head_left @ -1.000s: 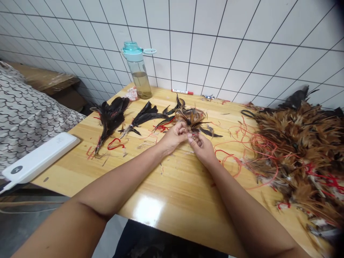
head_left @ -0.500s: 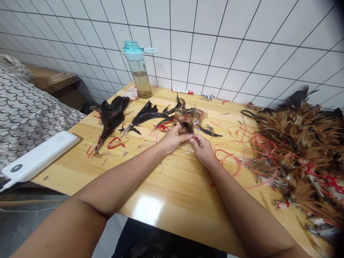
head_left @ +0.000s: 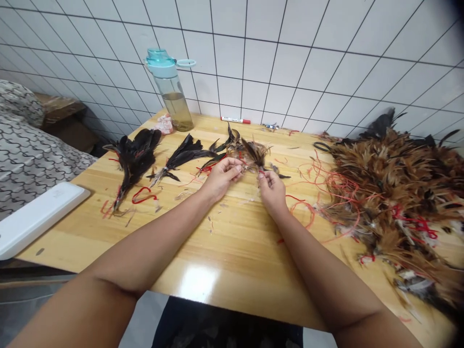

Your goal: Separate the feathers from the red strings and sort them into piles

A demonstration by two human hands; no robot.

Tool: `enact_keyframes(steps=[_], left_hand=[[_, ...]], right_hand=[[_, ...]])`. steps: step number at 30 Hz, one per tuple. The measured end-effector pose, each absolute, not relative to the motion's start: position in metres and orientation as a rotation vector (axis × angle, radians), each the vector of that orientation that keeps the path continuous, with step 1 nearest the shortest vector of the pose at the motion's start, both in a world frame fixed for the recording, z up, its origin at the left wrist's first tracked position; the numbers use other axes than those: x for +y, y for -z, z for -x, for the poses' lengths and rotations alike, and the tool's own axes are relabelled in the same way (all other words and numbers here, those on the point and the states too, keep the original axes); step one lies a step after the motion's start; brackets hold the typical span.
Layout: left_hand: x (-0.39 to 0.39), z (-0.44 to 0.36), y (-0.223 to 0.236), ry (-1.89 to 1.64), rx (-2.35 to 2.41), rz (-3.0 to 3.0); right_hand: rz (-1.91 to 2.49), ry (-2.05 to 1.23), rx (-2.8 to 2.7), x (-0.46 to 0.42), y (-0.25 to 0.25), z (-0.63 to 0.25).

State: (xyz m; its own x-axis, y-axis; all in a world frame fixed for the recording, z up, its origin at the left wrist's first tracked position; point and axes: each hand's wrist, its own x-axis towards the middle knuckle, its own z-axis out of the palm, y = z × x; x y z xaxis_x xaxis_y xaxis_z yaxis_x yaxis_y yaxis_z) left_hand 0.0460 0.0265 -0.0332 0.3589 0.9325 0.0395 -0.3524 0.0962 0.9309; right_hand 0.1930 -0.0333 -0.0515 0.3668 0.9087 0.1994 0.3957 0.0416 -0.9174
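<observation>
My right hand [head_left: 272, 189] pinches a small bunch of brown and dark feathers [head_left: 256, 153] by its lower end, with a bit of red at the fingertips. Just to the left, my left hand [head_left: 224, 178] has thumb and fingers pressed together; whatever is between them is too small to make out. Behind the hands lies a loose heap of brownish feathers [head_left: 237, 146], partly hidden by the bunch. Left of it are a bundle of black feathers [head_left: 184, 155] and a larger black feather bundle [head_left: 135, 151].
A big pile of brown feathers [head_left: 406, 179] covers the right side, with tangled red string [head_left: 342, 186] beside it. Near the tiled wall stand a water bottle [head_left: 176, 104] and a red-and-white marker [head_left: 235, 120]. A white power bank [head_left: 43, 217] lies at the left edge.
My hands have come apart, the left one moving away from the feather bunch. The bunch now stands up from my right hand. The view has shifted slightly to the right.
</observation>
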Motion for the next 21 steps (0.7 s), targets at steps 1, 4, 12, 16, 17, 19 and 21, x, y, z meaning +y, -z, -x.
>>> enact_keyframes(steps=[1, 4, 12, 16, 17, 19, 21], left_hand=[[0.027, -0.046, 0.034, -1.071, 0.705, -1.108], [0.026, -0.046, 0.036, -1.059, 0.754, -1.228], [0.024, -0.047, 0.037, -1.006, 0.816, -1.41], [0.025, -0.047, 0.038, -0.981, 0.825, -1.479], [0.025, -0.047, 0.039, -0.977, 0.827, -1.5], [0.026, -0.047, 0.041, -0.968, 0.836, -1.532], [0.026, -0.047, 0.043, -0.961, 0.847, -1.547]], right_hand=[[1.537, -0.602, -1.164, -0.033, 0.05, -0.194], [1.498, -0.606, -1.108, -0.035, 0.04, -0.195], [1.593, -0.464, -1.17, -0.057, -0.019, -0.232], [1.78, -0.218, -1.093, -0.089, -0.038, -0.286], [1.832, -0.178, -1.067, -0.099, -0.039, -0.3], [1.908, -0.176, -1.0, -0.119, -0.038, -0.323], [1.937, -0.12, -0.916, -0.137, -0.033, -0.341]])
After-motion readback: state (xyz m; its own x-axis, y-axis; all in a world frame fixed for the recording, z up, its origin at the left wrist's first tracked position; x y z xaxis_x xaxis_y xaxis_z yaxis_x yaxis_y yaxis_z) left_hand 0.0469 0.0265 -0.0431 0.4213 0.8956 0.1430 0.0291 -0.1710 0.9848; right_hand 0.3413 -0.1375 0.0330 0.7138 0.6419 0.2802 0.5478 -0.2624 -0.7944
